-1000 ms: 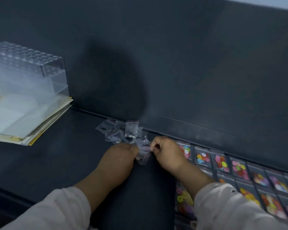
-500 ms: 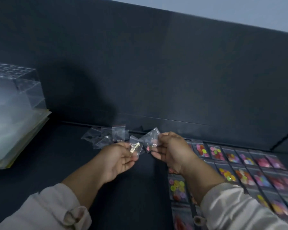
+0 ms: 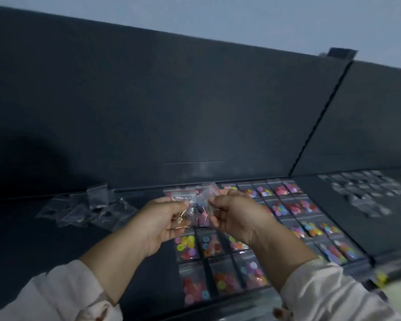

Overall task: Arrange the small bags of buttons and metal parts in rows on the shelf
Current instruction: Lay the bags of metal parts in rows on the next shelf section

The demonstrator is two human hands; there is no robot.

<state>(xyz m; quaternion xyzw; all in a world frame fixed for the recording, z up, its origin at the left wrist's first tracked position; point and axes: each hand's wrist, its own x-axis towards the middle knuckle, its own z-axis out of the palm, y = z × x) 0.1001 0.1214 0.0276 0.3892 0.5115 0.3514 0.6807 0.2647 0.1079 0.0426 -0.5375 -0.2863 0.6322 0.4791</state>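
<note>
Head view. Two hands meet above a dark, matte shelf [image 3: 28,246]. The left hand [image 3: 160,218] is turned palm inward, its fingers curled and its thumb and forefinger pinching one edge of a bunch of small bags [image 3: 192,206]. The right hand [image 3: 239,216] faces it, fingers curled likewise, pinching the opposite edge. The bags are thin, glossy, transparent film, crumpled where they are gripped. One shows a red strip along its top, and slender gold-coloured metal parts [image 3: 181,216] show through the film next to the left thumb. Motion blur hides how many bags are in the bunch.

The bunch is held clear of the shelf, over the left end of the rows of button bags [image 3: 289,207]. These flat rectangular packets lie edge to edge in a grid, each holding round buttons in pink, yellow, green, blue and orange.

To the left, a loose pile of clear bags [image 3: 86,209] lies unsorted against the foot of the back panel [image 3: 171,112], a smooth, dark, upright sheet. On the far right, beyond a seam in the panel, a second grid of clear bags [image 3: 364,193] lies flat. Pale fabric sleeves [image 3: 56,295] cover both forearms.
</note>
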